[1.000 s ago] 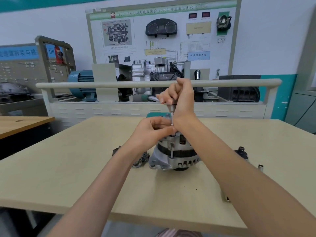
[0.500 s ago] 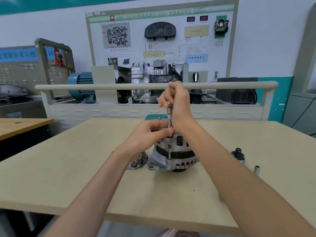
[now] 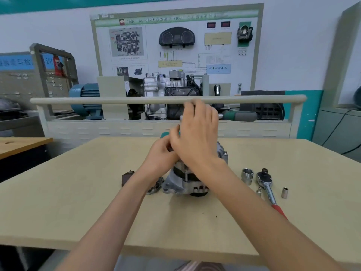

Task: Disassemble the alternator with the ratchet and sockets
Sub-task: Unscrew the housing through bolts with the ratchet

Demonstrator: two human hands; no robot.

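While both hands (image 3: 192, 139) hide the alternator (image 3: 187, 182) top | fingers' hold unclear | ratchet (image 3: 267, 184) lies right

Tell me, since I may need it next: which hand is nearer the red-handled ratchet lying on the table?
Right. The right hand is raised over the alternator, left of the red-handled ratchet. The left hand sits at the alternator's top, farther left still. Neither touches it.

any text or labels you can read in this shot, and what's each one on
"仪表控制单元": blue label on the wall training board.
Board header: partly legible, "BS-018大众双离合", rest blurred.
Blue sign on the left rack: mirrored and blurred, unreadable.
Alternator, sockets, ratchet: no legible markings.
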